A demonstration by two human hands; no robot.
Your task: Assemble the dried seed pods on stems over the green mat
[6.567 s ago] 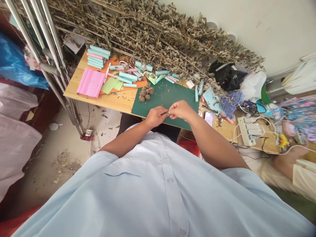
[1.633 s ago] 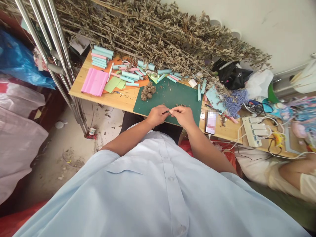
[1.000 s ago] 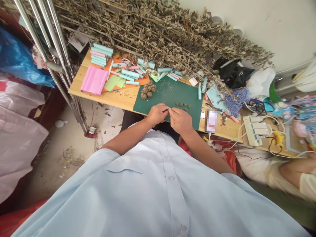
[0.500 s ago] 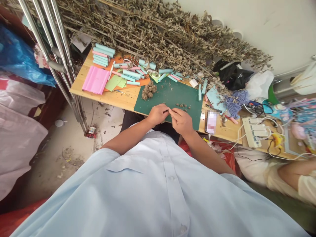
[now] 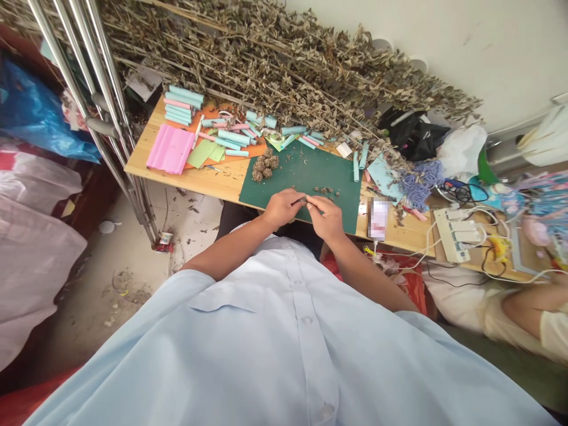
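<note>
My left hand and my right hand meet over the front edge of a dark green mat. Their fingertips are pinched together around a small dark bit of dried plant, mostly covered by the fingers. Just beyond my right hand lies a short row of dried leaf crumbs. A heap of brown balls of dried leaf rests on the mat's left part, past my left hand.
Dried leafy stalks cover the table's back. Rolled blue and pink paper tubes and a pink paper pack lie left. A phone and a power strip with cables sit right. Metal crutches stand left; a person's leg shows right.
The hands stay in nearly the same place. The fingertips have parted slightly, so the dark bit between them shows more. The whole view has shifted a little.
</note>
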